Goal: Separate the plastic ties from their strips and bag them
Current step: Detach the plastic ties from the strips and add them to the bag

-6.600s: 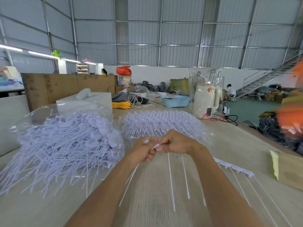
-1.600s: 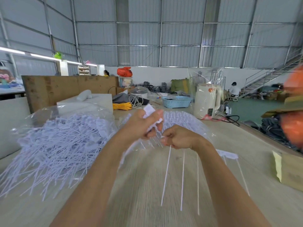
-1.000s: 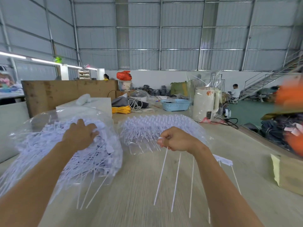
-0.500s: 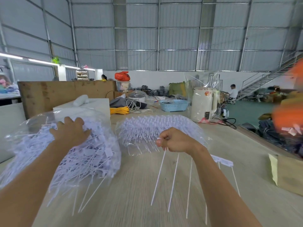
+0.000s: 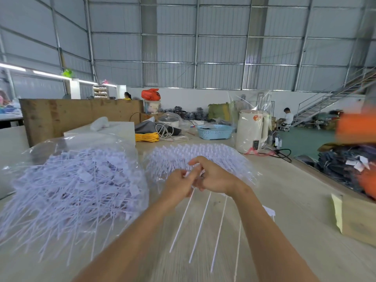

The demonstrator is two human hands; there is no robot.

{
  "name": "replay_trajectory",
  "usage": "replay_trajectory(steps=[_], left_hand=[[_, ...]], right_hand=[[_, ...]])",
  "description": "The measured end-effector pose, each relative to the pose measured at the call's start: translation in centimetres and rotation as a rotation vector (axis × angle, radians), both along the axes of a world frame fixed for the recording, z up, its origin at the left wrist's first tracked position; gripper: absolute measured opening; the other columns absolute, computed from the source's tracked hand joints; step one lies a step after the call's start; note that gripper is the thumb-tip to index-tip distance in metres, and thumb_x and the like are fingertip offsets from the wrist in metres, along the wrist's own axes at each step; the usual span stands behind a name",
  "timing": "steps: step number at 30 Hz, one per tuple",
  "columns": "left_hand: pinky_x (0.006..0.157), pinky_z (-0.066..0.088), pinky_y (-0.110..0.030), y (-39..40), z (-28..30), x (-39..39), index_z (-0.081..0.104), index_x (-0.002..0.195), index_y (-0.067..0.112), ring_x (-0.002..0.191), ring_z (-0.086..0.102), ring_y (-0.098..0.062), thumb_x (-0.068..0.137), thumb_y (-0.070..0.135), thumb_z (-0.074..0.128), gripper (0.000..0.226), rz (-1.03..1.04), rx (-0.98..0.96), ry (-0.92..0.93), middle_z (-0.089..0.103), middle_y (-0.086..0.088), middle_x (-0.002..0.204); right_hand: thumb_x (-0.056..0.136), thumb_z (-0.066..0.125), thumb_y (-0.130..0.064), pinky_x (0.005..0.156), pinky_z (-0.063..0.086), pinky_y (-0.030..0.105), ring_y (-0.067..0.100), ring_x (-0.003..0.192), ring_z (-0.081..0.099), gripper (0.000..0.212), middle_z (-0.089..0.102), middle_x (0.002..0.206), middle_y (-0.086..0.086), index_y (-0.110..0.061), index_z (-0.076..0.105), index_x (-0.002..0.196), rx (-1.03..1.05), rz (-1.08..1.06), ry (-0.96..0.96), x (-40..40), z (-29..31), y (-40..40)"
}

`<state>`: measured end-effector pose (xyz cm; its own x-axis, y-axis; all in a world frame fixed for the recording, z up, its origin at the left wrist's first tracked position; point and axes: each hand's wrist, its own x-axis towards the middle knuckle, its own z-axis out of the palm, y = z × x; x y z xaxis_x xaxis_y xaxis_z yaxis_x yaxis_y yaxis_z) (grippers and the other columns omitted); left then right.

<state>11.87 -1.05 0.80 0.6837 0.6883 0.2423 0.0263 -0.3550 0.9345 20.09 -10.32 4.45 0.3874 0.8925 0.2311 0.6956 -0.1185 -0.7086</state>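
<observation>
Both hands meet just right of the bag (image 5: pixel 71 180); our right hand (image 5: pixel 215 178) pinches the strip (image 5: pixel 200 218), ties trailing toward us; our left hand (image 5: pixel 179 185) nips the nearest tie's head.

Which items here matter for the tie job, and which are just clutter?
Job: strip of ties held by right hand and left hand; bag of loose ties; bundle of unseparated strips.

Clutter: blue basket, yellow cord, white kettle, cardboard box.

2 hands (image 5: pixel 179 184), 4 hanging ties (image 5: pixel 200 226), 2 clear bags (image 5: pixel 81 180), 1 blue basket (image 5: pixel 215 131), 1 kettle (image 5: pixel 252 130).
</observation>
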Motion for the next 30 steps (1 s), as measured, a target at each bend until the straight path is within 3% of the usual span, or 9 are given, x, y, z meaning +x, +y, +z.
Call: replay_trajectory(steps=[3,6,8,10,11,13,17,24,30], left_hand=[[0.052,0.048,-0.027,-0.6,-1.9,0.0,0.066,0.049,0.023,0.047,0.057,-0.013,0.088,0.041,0.062,0.043,-0.118,-0.281,-0.171,0.060,-0.001,0.051],[0.051,0.047,-0.025,-0.3,-2.9,-0.3,0.065,0.065,0.015,0.047,0.057,-0.014,0.093,0.028,0.059,0.031,-0.086,-0.309,-0.222,0.061,-0.007,0.056],[0.050,0.048,-0.023,-0.1,-3.0,-0.7,0.062,0.079,0.007,0.044,0.055,-0.011,0.096,0.021,0.054,0.024,-0.055,-0.333,-0.243,0.062,-0.007,0.061],[0.044,0.042,-0.020,-0.2,-3.1,-0.9,0.061,0.089,0.002,0.039,0.048,-0.008,0.098,0.019,0.050,0.022,-0.037,-0.362,-0.276,0.059,-0.004,0.058],[0.042,0.037,-0.018,-0.4,-3.0,-1.1,0.060,0.094,0.000,0.037,0.044,-0.007,0.099,0.018,0.049,0.022,-0.029,-0.364,-0.286,0.056,-0.003,0.056],[0.039,0.029,-0.017,-0.5,-3.1,-1.2,0.059,0.098,-0.001,0.035,0.037,-0.006,0.099,0.018,0.047,0.023,-0.026,-0.349,-0.285,0.055,-0.004,0.057],[0.035,0.021,-0.015,-0.6,-3.1,-1.1,0.057,0.093,-0.002,0.033,0.031,-0.004,0.101,0.023,0.042,0.030,-0.027,-0.303,-0.225,0.045,-0.009,0.061],[0.033,0.025,-0.012,-0.7,-2.5,-0.6,0.049,0.082,0.002,0.028,0.032,0.000,0.102,0.022,0.041,0.029,0.028,-0.149,-0.145,0.039,-0.005,0.057],[0.035,0.026,-0.014,0.0,-2.4,0.0,0.054,0.081,0.000,0.029,0.032,-0.001,0.102,0.020,0.041,0.032,-0.022,-0.087,-0.119,0.037,-0.004,0.053]], right_hand=[[0.082,0.060,0.002,0.067,0.043,0.017,0.003,0.066,0.050,0.060,0.047,0.082,-0.006,-0.018,0.035,0.132,-0.040,0.028,-0.027,0.2,-0.5,0.2],[0.080,0.066,-0.003,0.060,0.037,0.009,-0.001,0.072,0.045,0.067,0.046,0.094,-0.006,-0.020,0.033,0.135,-0.087,0.015,-0.057,0.2,-1.1,0.6],[0.080,0.069,-0.011,0.066,0.037,0.016,0.003,0.081,0.044,0.056,0.043,0.106,-0.002,-0.020,0.041,0.127,-0.054,-0.043,-0.067,0.3,-1.4,0.8],[0.084,0.067,-0.021,0.072,0.039,0.025,0.013,0.086,0.047,0.025,0.047,0.102,0.000,-0.018,0.050,0.102,-0.122,-0.065,-0.175,0.4,-1.6,0.8],[0.087,0.063,-0.024,0.072,0.042,0.028,0.016,0.084,0.051,0.014,0.051,0.096,0.002,-0.016,0.053,0.090,-0.181,-0.057,-0.204,0.4,-1.7,0.8],[0.094,0.054,-0.022,0.063,0.047,0.022,0.016,0.069,0.058,0.018,0.059,0.084,0.005,-0.012,0.056,0.079,-0.244,-0.023,-0.136,0.3,-2.3,0.9],[0.095,0.052,-0.021,0.050,0.038,0.015,0.004,0.048,0.049,0.030,0.057,0.068,0.005,-0.013,0.055,0.066,-0.215,-0.030,-0.087,0.2,-2.6,0.9],[0.092,0.054,-0.014,0.057,0.035,0.021,0.009,0.055,0.043,0.025,0.048,0.060,0.000,-0.009,0.059,0.068,-0.138,-0.057,-0.101,0.4,-2.1,0.8],[0.091,0.056,-0.012,0.064,0.039,0.027,0.018,0.065,0.049,0.022,0.054,0.070,0.012,-0.008,0.058,0.069,-0.078,-0.063,-0.151,1.0,-2.6,0.8]])
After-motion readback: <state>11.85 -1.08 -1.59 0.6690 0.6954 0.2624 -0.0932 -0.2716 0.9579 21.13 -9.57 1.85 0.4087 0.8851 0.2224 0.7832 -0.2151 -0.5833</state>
